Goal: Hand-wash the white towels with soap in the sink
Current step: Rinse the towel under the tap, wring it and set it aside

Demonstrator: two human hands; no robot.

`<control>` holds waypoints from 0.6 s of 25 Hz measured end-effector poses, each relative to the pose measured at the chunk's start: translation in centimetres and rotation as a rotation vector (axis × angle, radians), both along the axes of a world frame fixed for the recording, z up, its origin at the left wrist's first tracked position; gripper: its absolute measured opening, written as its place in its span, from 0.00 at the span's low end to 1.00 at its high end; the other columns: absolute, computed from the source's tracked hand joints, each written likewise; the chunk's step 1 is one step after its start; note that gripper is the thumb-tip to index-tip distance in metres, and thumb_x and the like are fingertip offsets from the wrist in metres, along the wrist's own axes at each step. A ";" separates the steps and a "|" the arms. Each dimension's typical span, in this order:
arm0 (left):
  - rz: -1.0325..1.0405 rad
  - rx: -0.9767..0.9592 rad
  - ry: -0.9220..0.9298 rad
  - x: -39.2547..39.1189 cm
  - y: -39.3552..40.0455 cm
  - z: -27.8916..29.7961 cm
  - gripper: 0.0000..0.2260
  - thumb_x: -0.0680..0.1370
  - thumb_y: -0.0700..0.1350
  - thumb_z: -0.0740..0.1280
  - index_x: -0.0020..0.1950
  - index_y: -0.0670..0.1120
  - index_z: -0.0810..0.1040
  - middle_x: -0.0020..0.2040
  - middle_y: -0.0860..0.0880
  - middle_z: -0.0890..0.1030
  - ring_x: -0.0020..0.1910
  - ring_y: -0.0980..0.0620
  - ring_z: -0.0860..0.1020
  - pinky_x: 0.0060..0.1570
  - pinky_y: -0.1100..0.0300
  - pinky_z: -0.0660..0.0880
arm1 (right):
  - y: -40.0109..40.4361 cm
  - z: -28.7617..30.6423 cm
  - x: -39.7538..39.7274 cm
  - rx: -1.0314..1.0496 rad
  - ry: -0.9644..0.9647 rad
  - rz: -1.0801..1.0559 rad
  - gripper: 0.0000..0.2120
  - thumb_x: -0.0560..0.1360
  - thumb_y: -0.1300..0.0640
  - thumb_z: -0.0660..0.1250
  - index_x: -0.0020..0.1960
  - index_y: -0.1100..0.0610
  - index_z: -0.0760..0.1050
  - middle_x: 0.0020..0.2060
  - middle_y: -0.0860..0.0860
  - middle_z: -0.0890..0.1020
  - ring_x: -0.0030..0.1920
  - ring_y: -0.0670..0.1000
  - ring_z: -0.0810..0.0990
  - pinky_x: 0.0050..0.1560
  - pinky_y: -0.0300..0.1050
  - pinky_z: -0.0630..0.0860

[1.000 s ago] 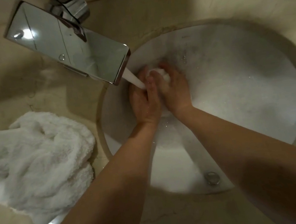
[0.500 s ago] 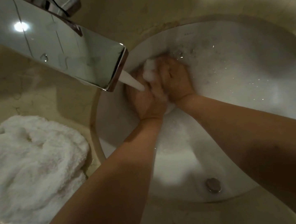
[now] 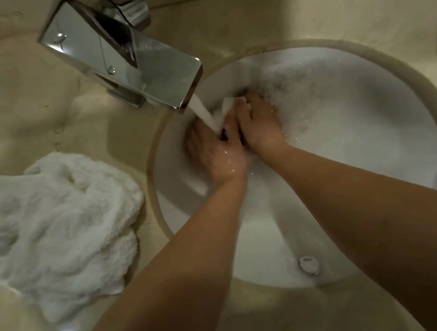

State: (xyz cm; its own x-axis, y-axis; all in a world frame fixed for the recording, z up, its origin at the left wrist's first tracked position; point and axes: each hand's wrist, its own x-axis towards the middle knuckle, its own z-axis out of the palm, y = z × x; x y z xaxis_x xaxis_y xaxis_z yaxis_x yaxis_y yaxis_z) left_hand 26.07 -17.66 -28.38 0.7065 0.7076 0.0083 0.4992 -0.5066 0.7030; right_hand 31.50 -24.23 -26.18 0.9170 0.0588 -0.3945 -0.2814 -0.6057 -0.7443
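Both hands were held together inside the sink [image 3: 419, 155], toward the ten o'clock side of the bowl. The left hand [image 3: 217, 151] was curled round a small bunch of white towel [image 3: 229, 107], with the knuckles turned up and wet. The right hand [image 3: 257, 124] was pressed against it from the three o'clock side, its fingers likewise folded over the same cloth, so that only a pale fold of towel was seen sticking out at twelve o'clock above the fingertips. How much of the cloth was hidden beneath the palms could not be told.

A stream of water [image 3: 203, 111] was seen falling from the flat chrome faucet [image 3: 125, 58] at eleven o'clock, landing on the left hand where the thumb met the cloth. The bowl was covered with white foam [image 3: 345, 126], thickest at three o'clock of the hands. A round metal overflow cap [image 3: 308, 264] was set in the wall of the bowl at six o'clock, between the two forearms.

On the beige stone counter [image 3: 23, 107], at nine o'clock of the sink and just beside its rim, a second white towel [image 3: 53, 231] was left in a rumpled heap, untouched by either hand.
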 end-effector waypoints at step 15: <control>-0.034 -0.341 -0.057 -2.3 2.8 5.1 0.19 0.75 0.59 0.72 0.56 0.45 0.81 0.52 0.51 0.78 0.55 0.54 0.76 0.60 0.63 0.71 | 1.7 1.9 -3.9 0.420 -0.021 -0.300 0.10 0.81 0.54 0.56 0.51 0.53 0.76 0.46 0.50 0.82 0.48 0.48 0.80 0.50 0.42 0.75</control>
State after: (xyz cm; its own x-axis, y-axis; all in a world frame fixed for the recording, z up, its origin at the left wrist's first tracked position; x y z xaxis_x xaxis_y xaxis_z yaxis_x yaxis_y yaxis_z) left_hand 23.74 -14.85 -23.30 0.7350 0.6524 -0.1850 0.4413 -0.2530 0.8609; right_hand 27.58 -22.52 -24.28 0.9254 -0.0586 -0.3744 -0.3789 -0.1479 -0.9135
